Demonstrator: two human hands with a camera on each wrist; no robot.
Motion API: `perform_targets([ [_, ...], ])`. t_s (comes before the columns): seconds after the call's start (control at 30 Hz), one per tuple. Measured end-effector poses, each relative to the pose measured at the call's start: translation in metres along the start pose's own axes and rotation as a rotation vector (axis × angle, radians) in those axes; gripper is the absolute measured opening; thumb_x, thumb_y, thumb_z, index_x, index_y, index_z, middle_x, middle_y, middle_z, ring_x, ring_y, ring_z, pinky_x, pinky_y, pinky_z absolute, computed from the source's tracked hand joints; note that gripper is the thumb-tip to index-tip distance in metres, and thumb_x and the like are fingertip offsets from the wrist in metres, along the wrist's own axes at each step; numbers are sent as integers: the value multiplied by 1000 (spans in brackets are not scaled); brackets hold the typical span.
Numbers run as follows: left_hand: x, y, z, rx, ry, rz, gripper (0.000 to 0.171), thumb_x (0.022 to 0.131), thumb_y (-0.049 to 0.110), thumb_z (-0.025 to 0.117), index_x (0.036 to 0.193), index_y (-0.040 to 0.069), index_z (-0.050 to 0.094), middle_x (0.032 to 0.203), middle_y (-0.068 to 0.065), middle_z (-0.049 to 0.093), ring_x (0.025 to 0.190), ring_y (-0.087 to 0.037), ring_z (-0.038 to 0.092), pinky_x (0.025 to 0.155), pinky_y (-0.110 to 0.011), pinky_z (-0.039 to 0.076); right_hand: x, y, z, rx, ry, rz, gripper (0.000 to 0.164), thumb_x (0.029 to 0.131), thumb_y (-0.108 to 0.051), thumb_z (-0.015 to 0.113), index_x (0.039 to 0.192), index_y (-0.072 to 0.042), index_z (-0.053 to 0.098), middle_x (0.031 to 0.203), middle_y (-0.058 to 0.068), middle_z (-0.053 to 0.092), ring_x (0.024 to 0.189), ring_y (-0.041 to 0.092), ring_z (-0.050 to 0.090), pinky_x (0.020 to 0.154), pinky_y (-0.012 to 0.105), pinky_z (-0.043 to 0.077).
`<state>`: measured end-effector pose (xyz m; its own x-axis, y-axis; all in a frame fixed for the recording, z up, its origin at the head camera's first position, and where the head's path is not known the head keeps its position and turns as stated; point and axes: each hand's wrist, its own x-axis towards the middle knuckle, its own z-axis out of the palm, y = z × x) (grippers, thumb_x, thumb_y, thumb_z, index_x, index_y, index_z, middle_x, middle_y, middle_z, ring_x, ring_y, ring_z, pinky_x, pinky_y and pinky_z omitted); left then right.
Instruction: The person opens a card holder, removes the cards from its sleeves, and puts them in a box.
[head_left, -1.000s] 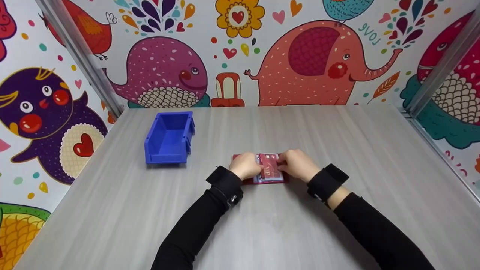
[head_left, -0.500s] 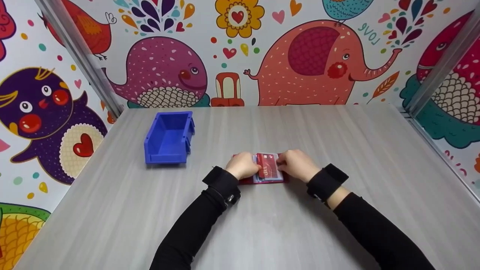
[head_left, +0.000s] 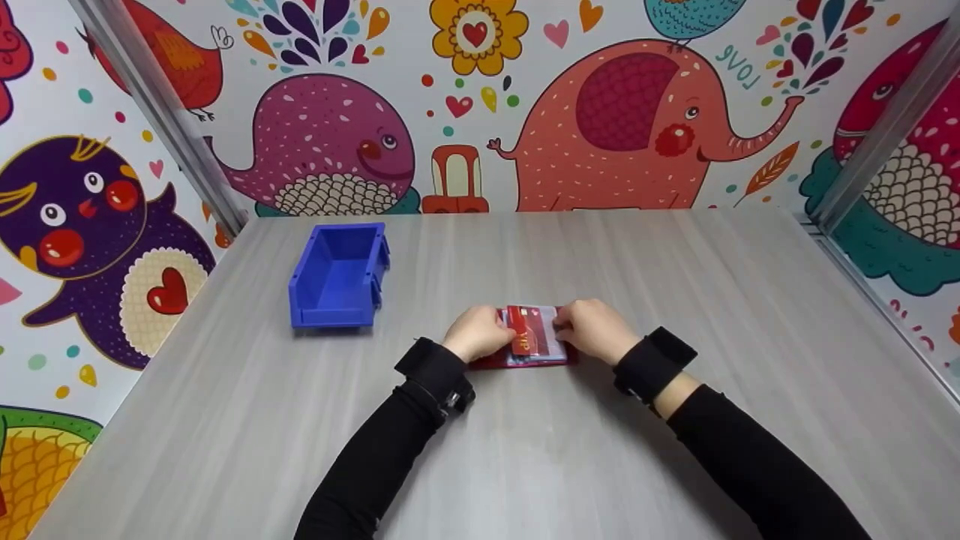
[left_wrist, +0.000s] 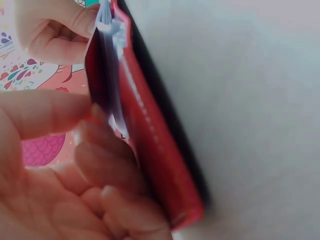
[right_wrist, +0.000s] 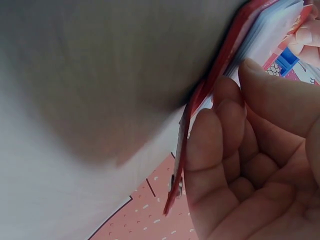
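Note:
A red card holder (head_left: 491, 363) lies opened out on the table in the head view, a stack of clear plastic sleeves (head_left: 553, 346) inside it. My left hand (head_left: 478, 334) pinches the left edge of a red card (head_left: 519, 339) marked VIP, which sticks out leftward from the sleeves. At the sleeves' right edge, my right hand (head_left: 596, 330) grips them between thumb and fingers. From the left wrist, the card (left_wrist: 96, 70) stands tilted away from the holder's red cover (left_wrist: 157, 155). The right wrist view shows my thumb (right_wrist: 255, 72) on the sleeve edges; the holder's strap (right_wrist: 181, 170) hangs beside the fingers.
A blue plastic bin (head_left: 337, 281) stands at the back left of the pale wood-grain table (head_left: 675, 270). Behind it rises a wall (head_left: 465, 112) printed with cartoon animals, and metal posts (head_left: 161, 112) mark the corners.
My left hand has moved a little to the left, drawing the VIP card with it so that more of it shows beyond the sleeves. The right hand has stayed in place.

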<state>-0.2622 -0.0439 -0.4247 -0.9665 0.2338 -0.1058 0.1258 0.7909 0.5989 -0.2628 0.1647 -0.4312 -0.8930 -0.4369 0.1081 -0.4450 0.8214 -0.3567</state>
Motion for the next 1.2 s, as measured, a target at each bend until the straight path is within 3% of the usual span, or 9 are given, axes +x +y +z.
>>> perform_targets([
  [0.37, -1, -6, 0, -165, 3, -41, 38, 80, 10, 59, 50, 20, 38, 47, 9, 33, 43, -8, 34, 44, -23, 26, 0, 1, 0, -2, 8, -21, 16, 86, -7, 76, 100, 1, 75, 97, 15, 72, 86, 28, 66, 82, 45, 53],
  [0.83, -5, -10, -5, -189, 63, -86, 29, 78, 13, 59, 55, 19, 43, 54, 7, 41, 50, -10, 40, 47, -24, 32, 1, 3, 0, -16, 13, -30, 14, 85, -4, 76, 98, 1, 75, 95, 14, 72, 85, 29, 66, 80, 45, 52],
  [1.2, -10, -21, -18, -195, 112, -100, 27, 80, 16, 60, 57, 19, 46, 56, 6, 43, 51, -10, 40, 49, -24, 32, -2, 4, -1, -2, 45, -68, 11, 82, -1, 76, 93, 0, 75, 91, 13, 72, 80, 28, 66, 75, 44, 53],
])
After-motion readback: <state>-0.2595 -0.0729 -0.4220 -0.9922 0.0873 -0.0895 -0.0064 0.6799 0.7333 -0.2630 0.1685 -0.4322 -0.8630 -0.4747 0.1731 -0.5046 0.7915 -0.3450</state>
